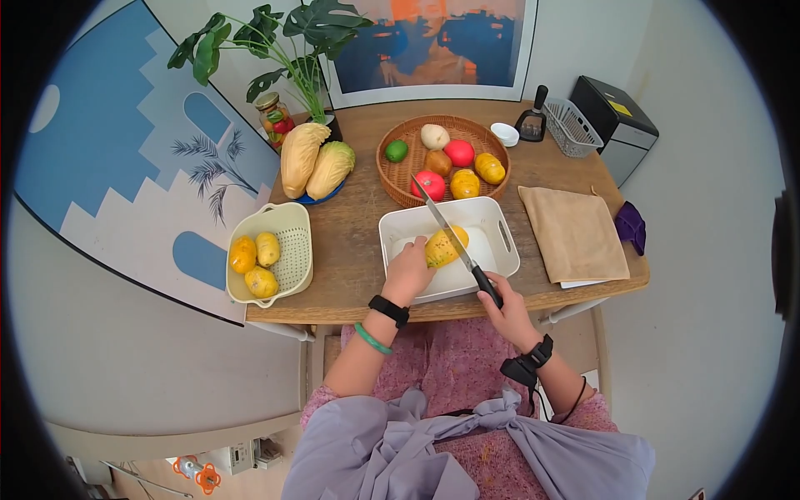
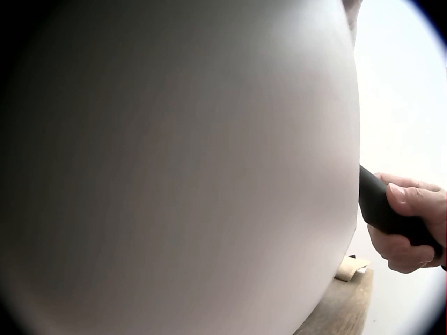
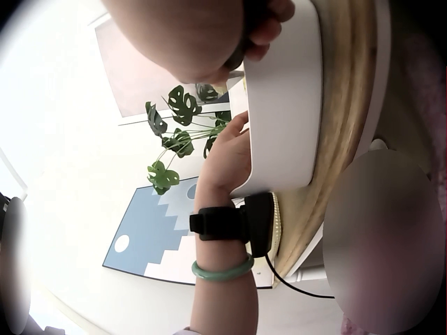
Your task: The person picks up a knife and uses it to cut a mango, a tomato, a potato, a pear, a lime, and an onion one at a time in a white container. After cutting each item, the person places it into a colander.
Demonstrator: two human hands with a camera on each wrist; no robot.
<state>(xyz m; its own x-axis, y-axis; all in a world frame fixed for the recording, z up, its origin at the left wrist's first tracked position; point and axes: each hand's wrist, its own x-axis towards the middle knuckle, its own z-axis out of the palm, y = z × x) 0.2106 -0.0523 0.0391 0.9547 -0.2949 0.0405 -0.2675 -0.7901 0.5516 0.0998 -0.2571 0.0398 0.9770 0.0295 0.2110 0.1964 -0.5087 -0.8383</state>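
A yellow, speckled fruit (image 1: 446,247) lies in the white bin (image 1: 405,223), gripped at its left side by my left hand (image 1: 408,268). My right hand (image 1: 508,312) is curled round the black handle of a knife (image 1: 436,208), whose blade crosses over the fruit and points away toward the basket. In the left wrist view the bin wall (image 2: 181,167) hides the fruit, and the right hand (image 2: 412,216) holds the black handle (image 2: 384,209). The right wrist view shows the left hand (image 3: 227,164) reaching over the bin's rim. Whether the blade touches the fruit, I cannot tell.
Behind the bin stands a round wicker basket (image 1: 392,179) with several fruits. A pale green basket (image 1: 302,258) with three yellow fruits is at left, two cabbages (image 1: 302,158) behind it. At right lie a folded brown cloth (image 1: 575,235) and a purple item (image 1: 631,227).
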